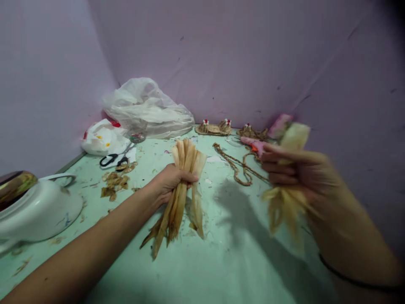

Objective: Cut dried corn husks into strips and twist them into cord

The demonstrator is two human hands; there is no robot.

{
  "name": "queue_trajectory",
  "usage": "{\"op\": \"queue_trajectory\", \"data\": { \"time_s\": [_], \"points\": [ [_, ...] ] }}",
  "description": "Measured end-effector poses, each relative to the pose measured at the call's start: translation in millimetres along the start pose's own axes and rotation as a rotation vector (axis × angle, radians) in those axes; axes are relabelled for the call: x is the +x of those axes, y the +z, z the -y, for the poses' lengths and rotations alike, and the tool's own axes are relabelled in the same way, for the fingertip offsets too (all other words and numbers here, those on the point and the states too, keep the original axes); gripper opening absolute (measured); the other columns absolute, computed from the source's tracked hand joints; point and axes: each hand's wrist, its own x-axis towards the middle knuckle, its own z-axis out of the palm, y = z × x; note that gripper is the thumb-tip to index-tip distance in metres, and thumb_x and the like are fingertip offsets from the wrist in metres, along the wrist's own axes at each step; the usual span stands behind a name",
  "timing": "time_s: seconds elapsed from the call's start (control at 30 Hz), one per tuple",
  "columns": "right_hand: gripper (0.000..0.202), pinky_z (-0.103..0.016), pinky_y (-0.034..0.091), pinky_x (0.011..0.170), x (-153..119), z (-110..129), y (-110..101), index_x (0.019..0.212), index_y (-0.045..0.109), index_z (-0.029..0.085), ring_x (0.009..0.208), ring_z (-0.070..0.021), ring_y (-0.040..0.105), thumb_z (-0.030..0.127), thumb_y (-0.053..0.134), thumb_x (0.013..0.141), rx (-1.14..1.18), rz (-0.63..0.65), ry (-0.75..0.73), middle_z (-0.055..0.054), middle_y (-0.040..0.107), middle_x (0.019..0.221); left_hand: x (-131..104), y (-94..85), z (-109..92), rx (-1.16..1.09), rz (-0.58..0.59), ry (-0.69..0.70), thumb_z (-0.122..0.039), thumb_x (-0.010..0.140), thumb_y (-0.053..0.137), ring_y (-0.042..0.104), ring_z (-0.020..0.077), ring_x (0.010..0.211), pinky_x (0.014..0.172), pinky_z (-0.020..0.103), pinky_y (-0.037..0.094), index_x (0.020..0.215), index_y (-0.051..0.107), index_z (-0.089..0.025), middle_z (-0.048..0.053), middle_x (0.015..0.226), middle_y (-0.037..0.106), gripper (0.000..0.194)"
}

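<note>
My left hand (173, 180) is closed round the middle of a bunch of dried corn husks (182, 202). The tan strips fan out above the fist and hang in pointed tails below it, over the pale green table. Raised at the right, my right hand (295, 169) grips a second, paler bunch of husks (284, 211). Its broad end sticks up past the fingers and its tails hang underneath, blurred by motion. A braided cord (237, 171) lies on the table between the two hands, behind them.
Scissors (117, 159) and husk scraps (115, 183) lie at the left, near a white enamel pot (41, 207). Plastic bags (147, 109) stand against the wall. Woven husk pieces with red-and-white trim (213, 128) and a pink glue gun (253, 143) are at the back right.
</note>
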Motion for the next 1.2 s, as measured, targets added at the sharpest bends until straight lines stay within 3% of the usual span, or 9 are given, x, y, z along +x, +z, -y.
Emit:
{"op": "queue_trajectory", "data": {
  "time_s": [0.07, 0.17, 0.27, 0.4, 0.53, 0.7, 0.83, 1.0, 1.2],
  "points": [
    [0.021, -0.013, 0.005, 0.031, 4.4, -32.8, 15.8, 0.067, 0.055, 0.014, 0.035, 0.0008, 0.017, 0.011, 0.070, 0.053, -0.119, -0.050, 0.081, 0.009, 0.037, 0.045, -3.3, 4.2, 3.0, 0.054, 0.028, 0.037, -0.002, 0.048, 0.064, 0.043, 0.0067, 0.035, 0.033, 0.016, 0.034, 0.054, 0.055, -0.010, -0.001, 0.041, 0.050, 0.014],
    [0.024, -0.016, 0.012, 0.031, 11.4, -79.7, 34.7, 0.066, 0.059, 0.013, 0.032, -0.0017, 0.023, 0.023, 0.074, 0.051, -0.279, -0.023, 0.205, 0.009, 0.034, 0.037, -6.2, 9.2, 8.3, 0.130, 0.050, 0.097, -0.006, 0.048, 0.064, 0.045, 0.0083, 0.036, 0.033, 0.017, 0.033, 0.058, 0.059, -0.009, 0.000, 0.042, 0.053, 0.012],
    [0.022, -0.018, 0.020, 0.034, 15.3, -100.1, 37.3, 0.064, 0.058, 0.012, 0.034, -0.0036, 0.032, 0.025, 0.072, 0.052, -0.297, 0.000, 0.164, 0.005, 0.045, 0.041, -5.6, 12.3, 12.1, 0.186, 0.044, 0.110, -0.008, 0.048, 0.065, 0.044, 0.0084, 0.034, 0.033, 0.018, 0.032, 0.056, 0.058, -0.010, 0.000, 0.040, 0.052, 0.010],
    [0.025, -0.018, 0.013, 0.034, 15.3, -96.0, 30.7, 0.054, 0.046, 0.016, 0.032, -0.0018, 0.022, 0.025, 0.069, 0.051, -0.361, -0.083, 0.134, 0.010, 0.032, 0.034, -6.5, 14.0, 12.2, 0.118, 0.020, 0.108, -0.007, 0.046, 0.064, 0.042, 0.0066, 0.033, 0.034, 0.018, 0.031, 0.050, 0.055, -0.011, -0.002, 0.038, 0.049, 0.010],
    [0.026, -0.018, 0.011, 0.034, 15.1, -92.9, 30.2, 0.053, 0.042, 0.017, 0.032, -0.0015, 0.022, 0.028, 0.066, 0.052, -0.398, -0.049, 0.147, 0.010, 0.033, 0.034, -8.9, 11.4, 11.7, -0.019, 0.041, 0.053, -0.007, 0.042, 0.065, 0.039, 0.0050, 0.032, 0.037, 0.018, 0.033, 0.048, 0.053, -0.011, -0.003, 0.036, 0.047, 0.013],
    [0.024, -0.018, 0.013, 0.034, 14.1, -97.7, 33.4, 0.055, 0.044, 0.017, 0.032, -0.0024, 0.024, 0.028, 0.065, 0.052, -0.425, -0.039, 0.081, 0.010, 0.033, 0.035, -4.7, 8.2, 17.8, -0.054, 0.149, 0.076, -0.009, 0.040, 0.071, 0.042, 0.0057, 0.036, 0.037, 0.017, 0.030, 0.063, 0.061, -0.008, -0.001, 0.044, 0.054, 0.024],
    [0.022, -0.020, 0.015, 0.035, 10.5, -97.5, 35.0, 0.050, 0.044, 0.018, 0.033, -0.0037, 0.024, 0.025, 0.065, 0.052, -0.450, -0.008, 0.022, 0.009, 0.034, 0.035, -1.7, 9.3, 22.5, -0.072, 0.132, 0.105, -0.010, 0.040, 0.074, 0.050, 0.0098, 0.043, 0.041, 0.020, 0.035, 0.073, 0.063, -0.009, 0.001, 0.052, 0.059, 0.035],
    [0.018, -0.022, 0.021, 0.038, 7.5, -97.2, 36.2, 0.048, 0.049, 0.017, 0.037, -0.0051, 0.025, 0.023, 0.066, 0.054, -0.435, 0.078, -0.049, 0.007, 0.036, 0.038, -7.6, 13.5, 18.6, -0.069, 0.092, 0.086, -0.010, 0.043, 0.072, 0.041, 0.0062, 0.034, 0.037, 0.019, 0.032, 0.062, 0.061, -0.009, -0.002, 0.041, 0.053, 0.023],
    [0.016, -0.023, 0.024, 0.039, 7.5, -100.1, 37.2, 0.047, 0.051, 0.018, 0.037, -0.0059, 0.024, 0.020, 0.065, 0.055, -0.412, 0.064, -0.052, 0.007, 0.035, 0.038, -10.6, 13.9, 17.0, -0.002, 0.062, 0.111, -0.012, 0.044, 0.073, 0.039, 0.0059, 0.033, 0.037, 0.019, 0.031, 0.053, 0.057, -0.010, -0.002, 0.036, 0.047, 0.019]
  ]
}}
